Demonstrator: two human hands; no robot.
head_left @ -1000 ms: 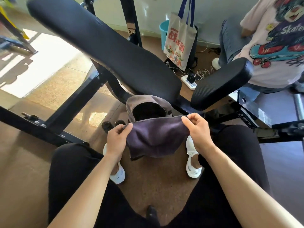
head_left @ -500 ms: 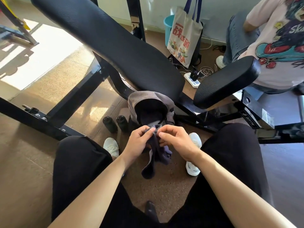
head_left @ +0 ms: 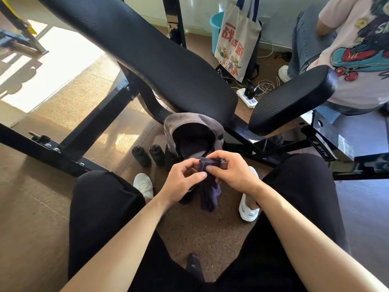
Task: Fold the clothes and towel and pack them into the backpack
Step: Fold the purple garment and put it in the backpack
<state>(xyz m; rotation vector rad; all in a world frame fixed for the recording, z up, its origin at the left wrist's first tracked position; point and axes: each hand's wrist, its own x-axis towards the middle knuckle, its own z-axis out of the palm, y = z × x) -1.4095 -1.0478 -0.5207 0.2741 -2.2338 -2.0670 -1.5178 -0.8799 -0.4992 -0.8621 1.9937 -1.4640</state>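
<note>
A dark purple cloth (head_left: 208, 193) hangs folded in half between my knees, above the floor. My left hand (head_left: 182, 182) and my right hand (head_left: 231, 172) meet at its top edge and both pinch it there. Just beyond my hands a grey backpack (head_left: 191, 125) stands on the floor with its top wide open and a dark inside. The backpack leans against the frame of a black weight bench.
The black padded bench (head_left: 147, 60) slants across the view, with a second pad (head_left: 292, 100) at the right. Two dark bottles (head_left: 148, 154) stand left of the backpack. A tote bag (head_left: 237, 39), a power strip (head_left: 247, 98) and a seated person (head_left: 347, 49) are behind.
One second ago the cloth was held spread wide between both hands. The hands have come together, so the cloth now hangs doubled and narrow.
</note>
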